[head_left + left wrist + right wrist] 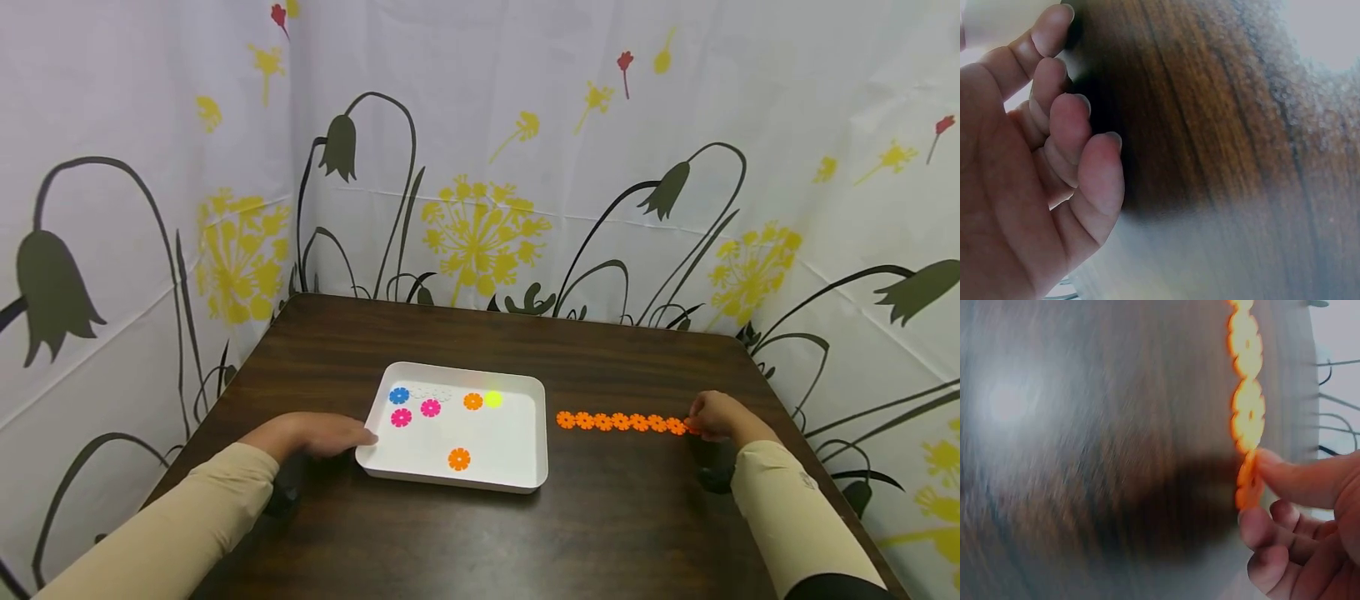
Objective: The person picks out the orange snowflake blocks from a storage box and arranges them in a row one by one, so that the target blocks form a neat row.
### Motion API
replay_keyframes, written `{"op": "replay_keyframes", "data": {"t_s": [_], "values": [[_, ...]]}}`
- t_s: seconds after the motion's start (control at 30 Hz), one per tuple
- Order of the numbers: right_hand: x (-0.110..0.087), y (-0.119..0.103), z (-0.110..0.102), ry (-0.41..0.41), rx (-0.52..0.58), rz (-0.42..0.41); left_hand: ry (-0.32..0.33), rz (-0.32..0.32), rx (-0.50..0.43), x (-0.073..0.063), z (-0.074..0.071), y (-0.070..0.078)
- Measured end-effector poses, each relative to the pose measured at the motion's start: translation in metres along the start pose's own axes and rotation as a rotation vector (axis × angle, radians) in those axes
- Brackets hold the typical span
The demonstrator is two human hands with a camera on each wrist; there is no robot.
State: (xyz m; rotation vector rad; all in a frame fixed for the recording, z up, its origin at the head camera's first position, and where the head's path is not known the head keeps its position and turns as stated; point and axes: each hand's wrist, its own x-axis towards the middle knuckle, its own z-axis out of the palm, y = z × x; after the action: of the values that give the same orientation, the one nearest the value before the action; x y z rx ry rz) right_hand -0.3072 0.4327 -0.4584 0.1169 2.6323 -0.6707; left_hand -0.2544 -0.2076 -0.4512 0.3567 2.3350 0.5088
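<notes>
My right hand [716, 415] pinches the end disc of a chain of orange flower-shaped interlocking discs [619, 422] between thumb and fingers. In the right wrist view, this end disc [1249, 481] is tilted between the fingertips, and the chain [1248, 415] runs away from the hand. The chain stretches leftward over the table toward the tray. My left hand [321, 434] holds the left edge of a shallow white tray [487, 485], thumb over the rim. Its other fingers [1100, 175] are bent below the rim, close over the table.
Inside the tray lie a blue disc [399, 396], two pink discs [416, 412], two orange discs [459, 459], a yellow disc [493, 399] and several whitish ones [431, 394]. The dark wooden table [600, 533] meets a flower-print curtain [480, 125] at its back and sides.
</notes>
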Motion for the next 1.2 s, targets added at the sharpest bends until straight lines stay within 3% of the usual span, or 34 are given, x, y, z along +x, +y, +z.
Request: {"op": "replay_keyframes", "data": {"t_s": [0.23,0.47,0.6,0.83,1.0,1.2], "values": [[0.000,-0.039,-0.001,0.092,-0.182,-0.158,-0.006,0.000,-0.011,0.000,0.000,0.000],[0.006,-0.125,0.020,0.156,-0.177,-0.361,-0.003,0.007,-0.014,-0.003,0.001,-0.001],[0.002,-0.182,0.046,0.113,-0.192,-0.493,-0.004,0.014,-0.008,-0.004,0.000,0.000],[-0.018,-0.266,0.098,-0.051,-0.290,-0.665,-0.005,0.039,0.000,-0.002,0.000,0.000],[-0.034,-0.300,0.132,-0.162,-0.409,-0.801,-0.005,0.045,0.001,0.000,0.002,-0.001],[-0.049,-0.312,0.166,-0.168,-0.658,-0.940,-0.010,0.053,0.006,0.000,0.001,-0.001]]}}
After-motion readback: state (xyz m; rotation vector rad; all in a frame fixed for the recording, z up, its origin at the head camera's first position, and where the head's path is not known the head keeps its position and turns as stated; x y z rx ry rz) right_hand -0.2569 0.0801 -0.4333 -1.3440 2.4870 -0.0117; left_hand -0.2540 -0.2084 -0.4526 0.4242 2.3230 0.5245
